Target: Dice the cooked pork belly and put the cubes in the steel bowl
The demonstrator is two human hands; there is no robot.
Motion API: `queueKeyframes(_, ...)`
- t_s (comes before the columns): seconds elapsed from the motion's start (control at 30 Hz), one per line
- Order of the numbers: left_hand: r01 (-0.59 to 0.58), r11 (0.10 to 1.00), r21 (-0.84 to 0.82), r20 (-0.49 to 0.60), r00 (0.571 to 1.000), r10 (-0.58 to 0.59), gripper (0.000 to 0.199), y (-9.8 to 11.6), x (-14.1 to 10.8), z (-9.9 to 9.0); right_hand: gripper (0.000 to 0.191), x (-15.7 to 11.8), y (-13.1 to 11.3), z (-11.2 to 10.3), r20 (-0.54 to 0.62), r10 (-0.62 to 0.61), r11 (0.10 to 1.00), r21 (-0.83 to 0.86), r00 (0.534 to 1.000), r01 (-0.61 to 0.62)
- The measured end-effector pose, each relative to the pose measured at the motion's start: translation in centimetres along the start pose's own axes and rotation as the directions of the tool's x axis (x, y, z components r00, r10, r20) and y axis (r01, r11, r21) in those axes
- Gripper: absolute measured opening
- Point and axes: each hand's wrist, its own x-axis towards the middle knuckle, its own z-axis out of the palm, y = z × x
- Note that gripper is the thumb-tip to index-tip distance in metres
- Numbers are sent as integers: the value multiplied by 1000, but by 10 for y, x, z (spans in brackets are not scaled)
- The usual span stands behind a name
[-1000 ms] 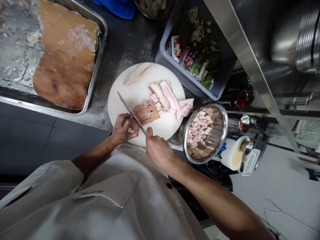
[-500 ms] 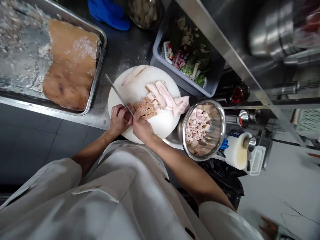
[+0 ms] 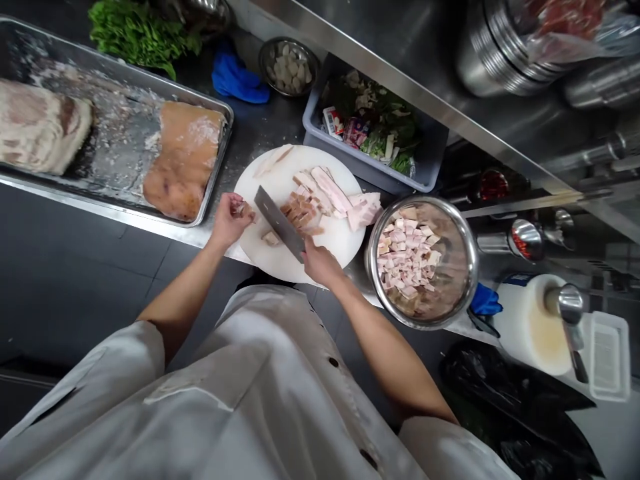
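Observation:
A cleaver (image 3: 278, 223) is in my right hand (image 3: 323, 263), its fingers closed round the handle. The blade lies tilted over the round white cutting board (image 3: 327, 257), beside cut pork pieces (image 3: 301, 212). My left hand (image 3: 232, 219) is raised at the board's left edge, fingers curled together; whatever they hold is too small to make out. Pork strips (image 3: 331, 191) and a wider pork slice (image 3: 364, 209) lie at the right of the board. One small piece (image 3: 271, 238) sits near the blade, and a thin pale slice (image 3: 273, 161) rests at the far side.
A steel bowl (image 3: 473, 267) of diced pork stands right of the board. Left is a metal tray (image 3: 220, 173) with big pork slabs. Behind are a grey bin (image 3: 345, 148) of scraps, a garlic bowl (image 3: 289, 69) and a blue cloth-like item (image 3: 237, 79). A shelf edge (image 3: 400, 87) overhangs.
The cleaver has moved from upright on the pork to lying tilted, with my right hand drawn right. My left hand has come away from the pork and off leftward. The view has shifted.

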Motion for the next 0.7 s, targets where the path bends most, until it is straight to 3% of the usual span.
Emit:
queueKeyframes(0.1, 242, 929, -279, 196, 962, -191, 42, 10, 8, -2, 53, -14, 20, 2, -7, 75, 996, -43, 997, -75)
queueKeyframes(0.17, 342, 889, -304, 319, 916, -243, 40, 18, 8, 11, 48, -22, 27, 4, -10, 102, 994, -41, 995, -102)
queueKeyframes(0.23, 344, 910, -232, 329, 908, -260, 34, 25, 7, 29, 39, -30, 31, 8, -10, 101, 995, -16, 995, -101)
queueKeyframes(0.33, 191, 981, 34, 239, 952, -194, 22, 29, 7, 50, 31, -43, 31, 13, -9, 85, 996, 10, 996, -84)
queueKeyframes(0.43, 38, 968, 247, 189, 978, -87, 20, 28, 8, 52, 36, -54, 26, 16, -2, 62, 998, 15, 998, -62)
queueKeyframes(0.57, -76, 974, 215, 175, 984, 38, 22, 22, 3, 42, 39, -65, 13, 10, -37, 63, 998, 3, 997, -63)
queueKeyframes(0.7, -316, 918, 241, 125, 948, 294, 15, 15, -3, 37, 41, -74, -6, -7, -48, 44, 999, -2, 998, -44)
